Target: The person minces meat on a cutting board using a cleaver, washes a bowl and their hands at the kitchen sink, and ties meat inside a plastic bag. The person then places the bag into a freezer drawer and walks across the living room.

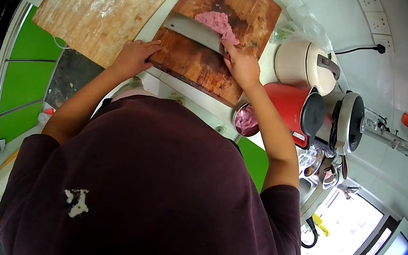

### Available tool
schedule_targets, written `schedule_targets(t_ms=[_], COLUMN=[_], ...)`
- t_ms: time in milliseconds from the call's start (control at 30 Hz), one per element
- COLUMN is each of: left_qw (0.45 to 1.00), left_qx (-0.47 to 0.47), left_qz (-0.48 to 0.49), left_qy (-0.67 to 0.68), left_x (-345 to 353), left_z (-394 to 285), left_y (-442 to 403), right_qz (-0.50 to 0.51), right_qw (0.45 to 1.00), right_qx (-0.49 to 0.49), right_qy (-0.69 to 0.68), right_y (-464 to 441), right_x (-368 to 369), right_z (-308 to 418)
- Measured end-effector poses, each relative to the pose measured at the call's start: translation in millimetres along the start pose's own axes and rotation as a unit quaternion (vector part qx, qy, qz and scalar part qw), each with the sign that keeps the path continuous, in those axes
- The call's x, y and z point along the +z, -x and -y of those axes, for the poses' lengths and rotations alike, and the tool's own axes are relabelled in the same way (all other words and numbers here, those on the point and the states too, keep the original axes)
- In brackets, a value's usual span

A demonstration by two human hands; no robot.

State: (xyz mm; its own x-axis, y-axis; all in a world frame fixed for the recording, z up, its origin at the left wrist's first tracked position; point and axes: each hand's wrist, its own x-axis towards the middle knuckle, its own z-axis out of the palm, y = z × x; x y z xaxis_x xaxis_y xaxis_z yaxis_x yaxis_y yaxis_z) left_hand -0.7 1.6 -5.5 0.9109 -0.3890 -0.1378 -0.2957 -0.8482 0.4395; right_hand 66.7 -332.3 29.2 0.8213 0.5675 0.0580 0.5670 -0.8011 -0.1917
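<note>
Head view: I see the right hand [243, 67] gripping a cleaver [195, 32] beside pink minced meat [217, 22] on the chopping board's [192, 67] far half; the left hand [136, 56], fingers extended, touches its left edge.

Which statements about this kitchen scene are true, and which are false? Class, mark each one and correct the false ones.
1. The right hand holds the cleaver. True.
2. The left hand grips the cleaver too. False: it is at the left edge of the dark chopping board.
3. The minced meat lies on the dark chopping board. True.
4. The red kettle stands left of the dark chopping board. False: it stands to the right.
</note>
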Motion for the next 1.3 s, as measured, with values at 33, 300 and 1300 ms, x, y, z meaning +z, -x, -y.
schedule_targets(t_ms=[33, 300, 1300], left_qw=[1.0, 1.0, 0.998], left_qx=[-0.001, 0.012, 0.054], left_qz=[0.003, 0.002, -0.013], left_qy=[0.0, 0.003, 0.0], left_x=[0, 3, 4], left_z=[0, 5, 12], left_y=[0, 0, -2], right_qz=[-0.004, -0.067, -0.067], right_qw=[1.0, 0.919, 0.555], right_qx=[0.003, 0.201, 0.489], right_qy=[-0.012, -0.332, -0.669], right_y=[-7, -46, 37], right_x=[-2, -20, 4], right_z=[-1, 13, 50])
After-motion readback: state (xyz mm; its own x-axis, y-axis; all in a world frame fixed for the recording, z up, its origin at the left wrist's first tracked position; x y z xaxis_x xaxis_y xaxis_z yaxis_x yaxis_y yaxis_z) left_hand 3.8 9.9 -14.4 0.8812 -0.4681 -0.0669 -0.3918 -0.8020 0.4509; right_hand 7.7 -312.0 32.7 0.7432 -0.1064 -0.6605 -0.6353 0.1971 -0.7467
